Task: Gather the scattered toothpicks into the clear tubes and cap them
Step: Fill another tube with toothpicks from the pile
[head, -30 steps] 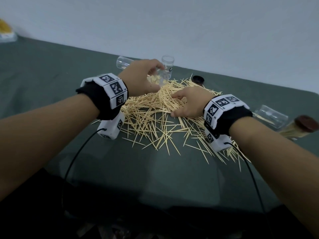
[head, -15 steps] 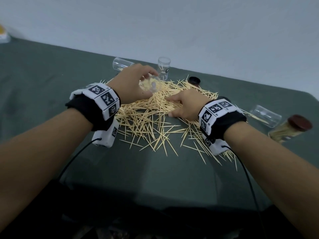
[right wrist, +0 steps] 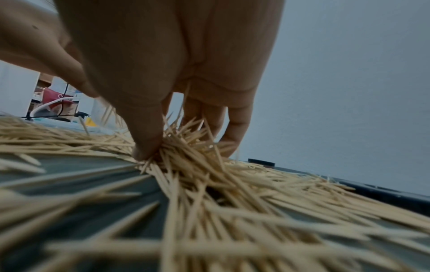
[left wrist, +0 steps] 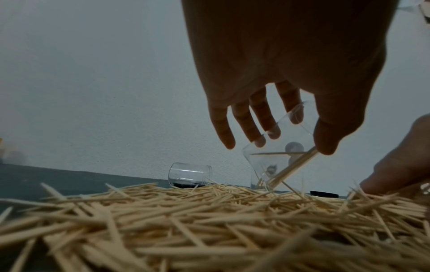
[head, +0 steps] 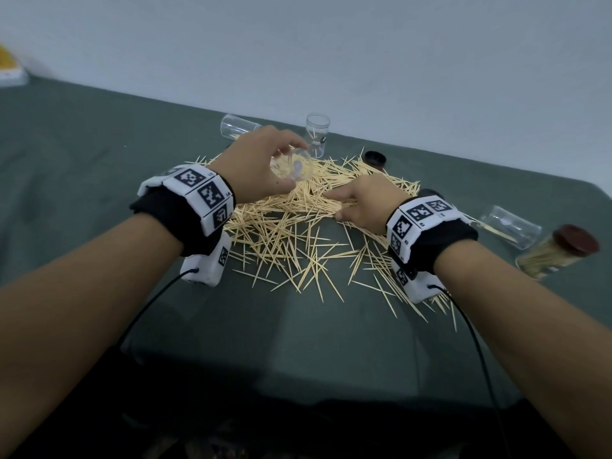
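Note:
A wide pile of wooden toothpicks (head: 298, 223) lies on the dark green table (head: 99, 160). My left hand (head: 293, 162) holds a clear tube (head: 299, 172) just above the pile's far side. In the left wrist view that tube (left wrist: 277, 156) is tilted, open end down toward the pile, with a few toothpicks inside. My right hand (head: 334, 207) is down on the pile. In the right wrist view its thumb (right wrist: 146, 143) and fingers pinch a bunch of toothpicks (right wrist: 184, 147).
Behind the pile, one empty clear tube (head: 236, 127) lies on its side and another (head: 317, 134) stands upright. Two black caps (head: 375, 158) (head: 430, 193) sit near the pile. At the right lie a clear tube (head: 510, 226) and a brown-capped tube full of toothpicks (head: 559, 253).
My left hand has brought the clear tube back from beside the upright tube and lowered it over the pile. My right hand has stayed on the toothpicks.

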Action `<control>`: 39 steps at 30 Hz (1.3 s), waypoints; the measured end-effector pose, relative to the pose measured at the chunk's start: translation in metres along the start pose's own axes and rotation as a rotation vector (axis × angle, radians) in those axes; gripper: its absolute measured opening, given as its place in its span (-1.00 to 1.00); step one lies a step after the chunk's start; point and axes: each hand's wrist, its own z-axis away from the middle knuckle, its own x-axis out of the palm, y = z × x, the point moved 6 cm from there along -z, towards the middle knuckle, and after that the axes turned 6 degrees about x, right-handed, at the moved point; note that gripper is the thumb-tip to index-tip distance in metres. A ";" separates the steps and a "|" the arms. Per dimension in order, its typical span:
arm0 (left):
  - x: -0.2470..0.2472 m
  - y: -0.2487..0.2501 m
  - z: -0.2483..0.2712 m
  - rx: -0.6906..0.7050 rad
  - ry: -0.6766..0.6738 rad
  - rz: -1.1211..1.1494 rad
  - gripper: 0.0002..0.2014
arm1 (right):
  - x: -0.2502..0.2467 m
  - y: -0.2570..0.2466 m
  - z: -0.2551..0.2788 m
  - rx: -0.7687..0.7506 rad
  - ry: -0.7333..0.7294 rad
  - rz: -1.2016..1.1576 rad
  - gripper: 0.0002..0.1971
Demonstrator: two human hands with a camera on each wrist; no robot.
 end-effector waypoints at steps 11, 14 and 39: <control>-0.002 -0.003 0.000 -0.015 0.016 0.016 -0.46 | -0.019 0.011 0.007 0.080 0.113 -0.162 -0.51; -0.002 -0.003 0.000 -0.018 0.017 0.003 -0.44 | -0.023 0.012 0.009 0.083 0.134 -0.200 -0.61; 0.006 0.010 0.001 -0.041 -0.004 -0.031 -0.49 | -0.039 -0.001 0.018 0.036 0.099 -0.236 -0.66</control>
